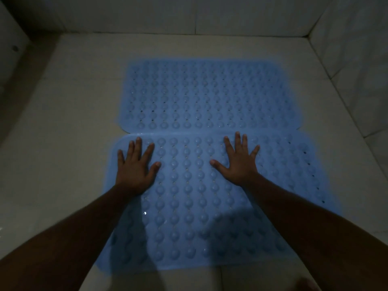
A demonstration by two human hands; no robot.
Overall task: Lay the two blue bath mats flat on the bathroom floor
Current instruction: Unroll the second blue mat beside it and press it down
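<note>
Two blue bath mats lie flat on the pale tiled floor (73,122), one beyond the other, their long edges meeting along a line that runs across the middle of the view. The far mat (210,93) sits toward the back wall (189,13), with bare floor between its far edge and the wall. The near mat (189,206) lies closer to the person and reaches a little further to the left and right than the far one; both show rows of round bumps and small holes. The left hand (135,166) rests palm down on the near mat close to its far left corner, fingers straight and spread wide. The right hand (239,162) presses flat on the same mat near the middle of its far edge, fingers likewise splayed, holding nothing.
</note>
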